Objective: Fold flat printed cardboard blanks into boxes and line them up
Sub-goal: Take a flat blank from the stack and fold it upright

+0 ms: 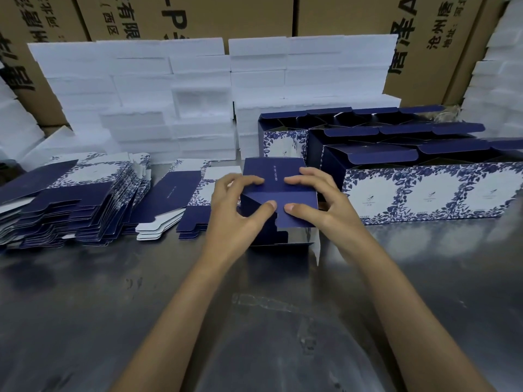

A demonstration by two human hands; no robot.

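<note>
Illumination was cool, even and moderate, apparently from overhead. The metal table (85, 321) returned a broad, dull sheen with smeared reflections rather than sharp glare. The white foam stacks (169, 89) were overexposed, their surface detail and edges largely washed out. Shadows were soft and short, darkest beneath the half-folded box (278, 193) and under both forearms. Wide-angle distortion bowed the brown cartons (441, 38) and leaned the side stacks inward at the frame edges. Sharpness was fair at centre; corners and the near table were soft. Fine print on the cardboard was illegible.
</note>
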